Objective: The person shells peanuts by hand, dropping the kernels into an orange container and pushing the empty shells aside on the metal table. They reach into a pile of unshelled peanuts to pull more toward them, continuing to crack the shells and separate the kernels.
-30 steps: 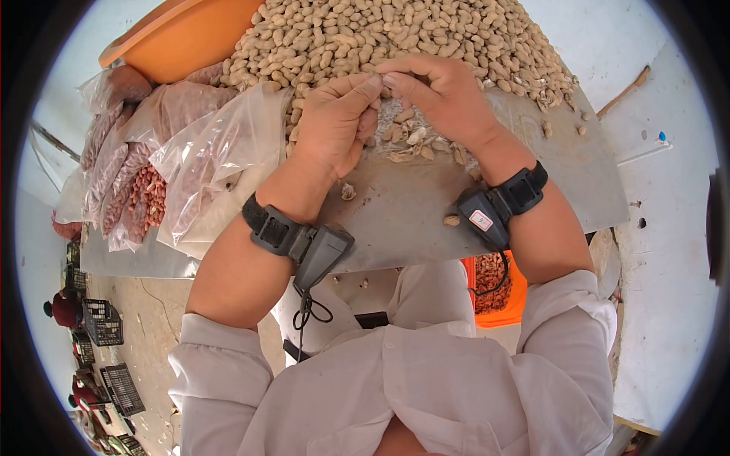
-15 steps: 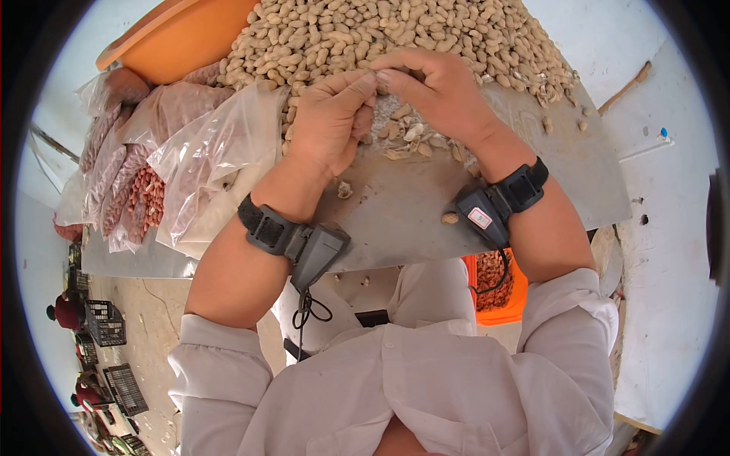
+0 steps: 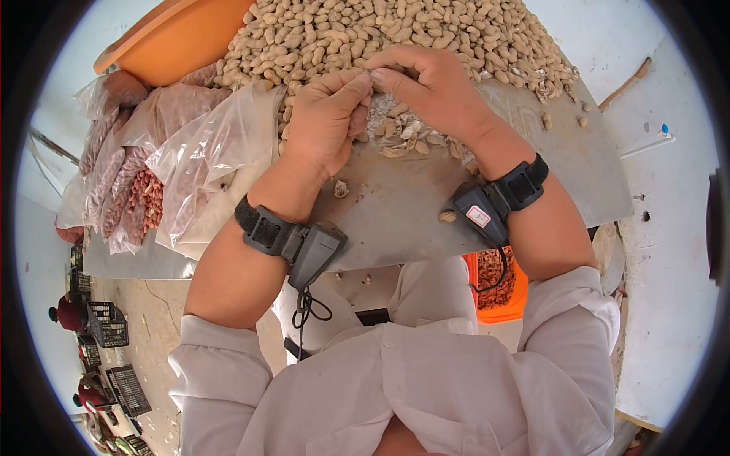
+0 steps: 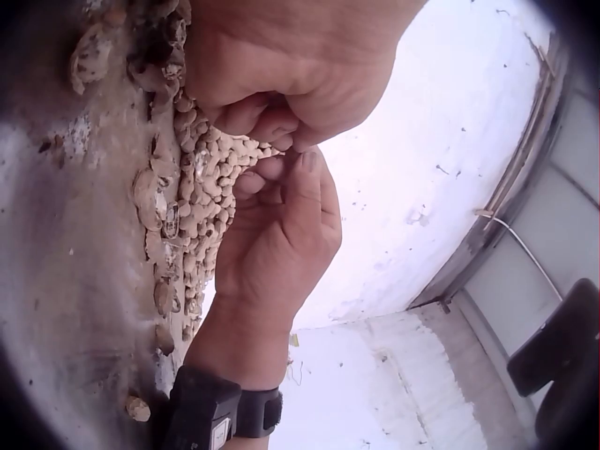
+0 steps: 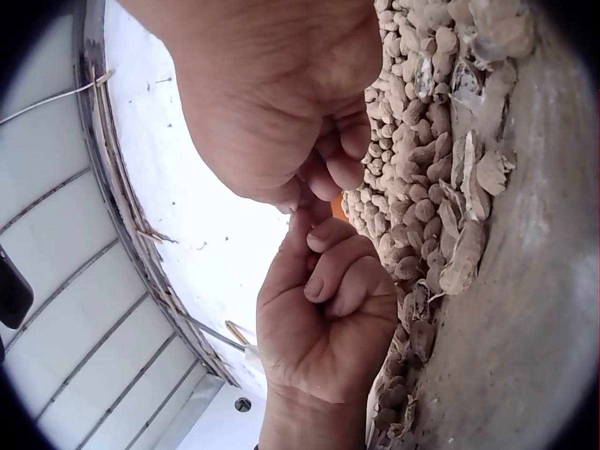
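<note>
Before a heap of unshelled peanuts, the left hand and right hand meet at their fingertips, raised over the table. Thumbs and forefingers pinch a small piece, mostly hidden between them; its kind cannot be made out. In the right wrist view, the left hand has its other fingers curled toward the palm, under the right hand. The left wrist view has the right hand below the left hand. Broken shells lie on the table below the hands.
An orange basin stands at the upper left, beside clear bags with reddish kernels. Under the table's front edge is an orange container of reddish pieces. Black crates and people are on the floor at far left.
The joined hands have shifted slightly left and up in the head view, with the whole scene drifting a little left too. Their fingertips stay together.
</note>
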A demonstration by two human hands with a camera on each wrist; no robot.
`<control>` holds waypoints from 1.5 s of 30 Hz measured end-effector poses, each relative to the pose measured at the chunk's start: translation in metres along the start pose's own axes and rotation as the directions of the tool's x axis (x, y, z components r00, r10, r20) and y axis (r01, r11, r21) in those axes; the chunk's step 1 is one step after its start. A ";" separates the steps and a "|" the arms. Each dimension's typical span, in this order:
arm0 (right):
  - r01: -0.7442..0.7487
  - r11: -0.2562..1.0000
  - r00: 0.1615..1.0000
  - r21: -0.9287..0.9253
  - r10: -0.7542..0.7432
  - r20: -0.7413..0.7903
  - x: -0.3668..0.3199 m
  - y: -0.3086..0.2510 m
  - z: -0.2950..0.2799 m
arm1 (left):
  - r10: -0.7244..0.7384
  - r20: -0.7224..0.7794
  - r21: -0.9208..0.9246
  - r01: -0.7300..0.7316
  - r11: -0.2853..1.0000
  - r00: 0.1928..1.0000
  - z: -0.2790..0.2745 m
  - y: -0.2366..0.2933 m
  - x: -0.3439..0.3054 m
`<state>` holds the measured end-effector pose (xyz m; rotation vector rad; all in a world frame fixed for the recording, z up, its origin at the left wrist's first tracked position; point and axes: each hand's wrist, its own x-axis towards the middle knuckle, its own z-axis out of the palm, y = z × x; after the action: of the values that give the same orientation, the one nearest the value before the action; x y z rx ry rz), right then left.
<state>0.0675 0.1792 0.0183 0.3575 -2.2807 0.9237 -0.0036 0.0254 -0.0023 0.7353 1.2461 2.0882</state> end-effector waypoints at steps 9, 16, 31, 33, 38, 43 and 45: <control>-0.042 0.999 0.999 0.014 0.042 0.011 -0.001 -0.001 0.001 | 0.000 -0.014 0.096 0.001 0.995 1.000 0.004 0.003 -0.004; -0.020 1.000 1.000 0.015 0.020 0.024 -0.001 0.002 0.001 | 0.006 -0.034 0.109 -0.002 0.994 0.999 0.004 0.003 -0.002; -0.076 0.993 0.997 0.090 0.074 0.019 -0.001 -0.002 0.001 | 0.005 0.022 0.036 -0.006 0.999 1.000 0.002 0.004 -0.002; -0.095 0.989 0.995 0.111 0.093 0.019 -0.001 -0.003 0.001 | 0.010 0.032 0.033 -0.011 0.999 0.999 0.002 0.004 -0.003; -0.124 0.981 0.992 0.149 0.122 0.025 -0.001 -0.006 0.000 | 0.026 0.023 0.033 -0.027 0.999 0.999 0.004 0.004 -0.004; -0.104 0.987 0.994 0.125 0.102 0.025 -0.001 -0.008 0.000 | 0.037 -0.008 0.032 -0.037 0.999 0.999 0.003 0.004 -0.003; -0.090 0.989 0.996 0.116 0.088 0.019 -0.001 -0.009 0.000 | 0.043 -0.001 0.020 -0.043 0.999 0.999 0.002 0.004 -0.004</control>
<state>0.0722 0.1729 0.0221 0.3156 -2.2766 1.1062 -0.0007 0.0222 0.0015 0.7760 1.2646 2.1140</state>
